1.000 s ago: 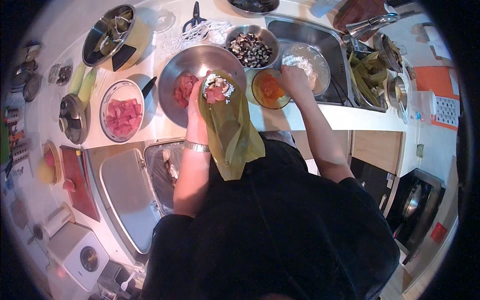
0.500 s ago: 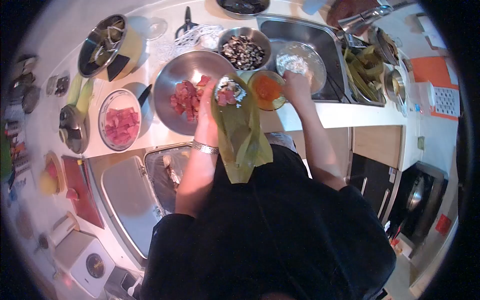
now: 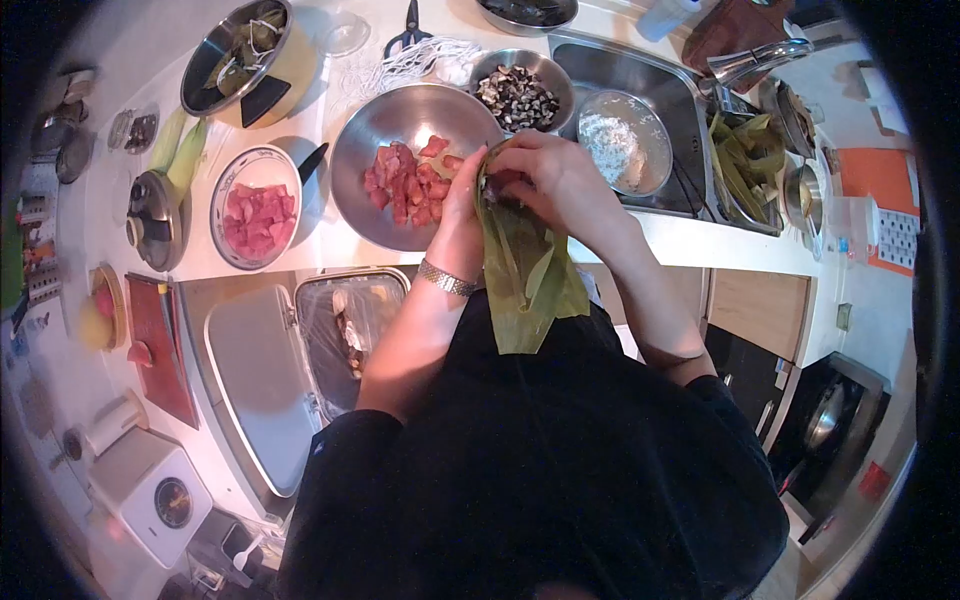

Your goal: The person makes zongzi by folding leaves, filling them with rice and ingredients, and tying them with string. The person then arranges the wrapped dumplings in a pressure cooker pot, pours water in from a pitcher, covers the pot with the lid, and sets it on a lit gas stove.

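My left hand point(image 3: 460, 215), with a metal watch band at the wrist, grips a long green leaf point(image 3: 530, 300) folded into a pocket at its top. The leaf's tail hangs down over my dark top. Over the pocket's mouth, my right hand point(image 3: 565, 180) has its fingers curled in; they hide the filling and whatever they hold. Beside my left hand is a wide steel bowl point(image 3: 350, 130) with reddish chunks of meat point(image 3: 405, 185). Behind my hands stands a smaller bowl of chopped dark mushrooms point(image 3: 517, 95). White rice point(image 3: 610, 140) lies in a bowl at the sink.
A white bowl point(image 3: 220, 235) of pink meat stands left, near a black-handled knife point(image 3: 314, 160). Behind lie white string point(image 3: 415, 65) and scissors point(image 3: 408, 38). More leaves point(image 3: 740, 165) sit right of the sink point(image 3: 660, 85). Below the counter, a lidded bin point(image 3: 250, 380) stands open.
My right hand has left the rice bowl and come over the leaf pocket, covering the filling and the bowl of orange food behind it. The view has shifted, so the counter appears farther right.
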`<state>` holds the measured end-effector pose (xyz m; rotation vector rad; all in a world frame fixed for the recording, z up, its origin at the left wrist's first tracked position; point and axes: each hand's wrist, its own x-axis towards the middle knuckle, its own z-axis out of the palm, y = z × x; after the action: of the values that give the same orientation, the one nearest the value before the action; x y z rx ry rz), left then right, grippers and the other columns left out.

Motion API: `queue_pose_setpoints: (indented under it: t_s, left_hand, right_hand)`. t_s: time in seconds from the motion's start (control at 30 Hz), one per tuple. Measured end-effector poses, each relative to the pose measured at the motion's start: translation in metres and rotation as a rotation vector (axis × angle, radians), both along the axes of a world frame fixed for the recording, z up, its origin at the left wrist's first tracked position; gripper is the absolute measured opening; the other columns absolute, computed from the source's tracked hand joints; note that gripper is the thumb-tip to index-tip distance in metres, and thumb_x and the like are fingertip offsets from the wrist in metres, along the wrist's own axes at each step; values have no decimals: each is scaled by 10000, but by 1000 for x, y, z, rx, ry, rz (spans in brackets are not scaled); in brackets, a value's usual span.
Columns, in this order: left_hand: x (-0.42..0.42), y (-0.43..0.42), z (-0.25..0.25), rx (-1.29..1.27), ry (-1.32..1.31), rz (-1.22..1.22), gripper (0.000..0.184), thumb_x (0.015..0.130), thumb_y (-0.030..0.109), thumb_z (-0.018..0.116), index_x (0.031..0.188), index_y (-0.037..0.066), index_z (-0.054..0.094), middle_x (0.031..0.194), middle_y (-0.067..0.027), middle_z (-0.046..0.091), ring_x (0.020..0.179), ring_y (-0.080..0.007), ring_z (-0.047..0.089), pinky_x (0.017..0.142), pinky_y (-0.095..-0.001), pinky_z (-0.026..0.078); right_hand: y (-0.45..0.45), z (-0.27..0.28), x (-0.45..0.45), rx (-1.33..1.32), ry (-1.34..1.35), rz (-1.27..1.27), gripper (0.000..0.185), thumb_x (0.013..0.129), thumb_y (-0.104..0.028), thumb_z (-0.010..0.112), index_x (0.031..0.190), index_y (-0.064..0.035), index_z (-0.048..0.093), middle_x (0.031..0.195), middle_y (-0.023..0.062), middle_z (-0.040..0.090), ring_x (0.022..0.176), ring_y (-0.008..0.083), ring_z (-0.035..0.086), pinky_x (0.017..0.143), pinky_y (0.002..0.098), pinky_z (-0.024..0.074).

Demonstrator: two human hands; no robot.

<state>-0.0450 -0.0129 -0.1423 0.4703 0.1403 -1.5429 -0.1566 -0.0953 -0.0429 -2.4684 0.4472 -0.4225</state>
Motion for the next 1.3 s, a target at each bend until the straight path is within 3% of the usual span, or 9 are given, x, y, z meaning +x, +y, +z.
queue_pose_setpoints:
  t_s: [0.2,0.3,0.37,0.53,0.63,0.77,0.83,1.1,1.3]
  left_hand:
    - [1,-1,-5,-136,196,-96,358,947,365,506,1086,63,639,991,-91,672,893,-226,634,828,-356,514]
    - [-4,-3,17,63,45,-61,297,972,285,479,1016,42,644,944,-70,676,835,-175,633,744,-306,525]
    - [-4,-12,-4,59,-119,-89,384,924,368,539,1090,34,631,1004,-111,676,928,-247,633,865,-379,509]
    - [-21,-27,21,-29,252,-101,402,905,348,562,1084,-8,616,1028,-147,669,919,-258,645,864,-388,528]
    - [-29,-37,-50,113,254,-66,411,902,288,520,1126,-53,568,1033,-171,645,922,-268,634,863,-399,526]
    - [-85,-73,14,-86,167,-162,450,898,268,510,1203,-63,514,1172,-196,579,1058,-283,565,961,-411,461]
    - [-113,-86,27,1,265,-83,465,895,268,516,1233,-51,493,1206,-199,557,1084,-288,545,966,-415,452]
    - [-182,-150,30,106,611,42,392,927,280,513,1216,15,526,1154,-121,569,1031,-254,548,892,-371,475]
    - [-211,-180,25,242,482,235,333,955,345,516,1070,46,610,1141,-144,604,940,-244,591,846,-345,488]
  right_hand:
    - [-3,0,-9,-91,57,-127,155,749,-80,696,904,-71,688,834,93,651,750,285,657,677,346,534]
    - [-3,-7,-17,-116,17,-123,143,744,-88,675,886,-89,691,772,102,639,718,303,646,651,374,525]
    - [-6,-4,-25,-128,-34,-107,150,737,-94,653,881,-106,691,737,113,624,703,324,636,634,404,516]
    - [-46,23,-75,156,-148,-483,206,812,-123,727,1011,-73,709,816,64,709,707,131,674,630,273,525]
    - [-167,-81,-125,345,-121,-638,323,850,-204,703,1122,-34,659,904,128,705,830,140,671,716,277,527]
    - [-266,-266,-201,164,622,-564,570,778,-460,711,1186,-68,641,1156,203,635,1093,371,590,957,399,449]
    - [-292,-348,-223,138,872,-382,619,782,-518,660,1244,-110,603,1194,209,611,1110,360,580,969,425,440]
    - [-293,-403,-219,172,721,-509,386,869,-270,528,1235,-147,558,1184,219,588,1098,343,577,952,453,445]
    - [-288,-390,-190,228,997,69,664,726,-420,683,1297,-109,547,1208,228,577,1069,402,570,902,484,470]
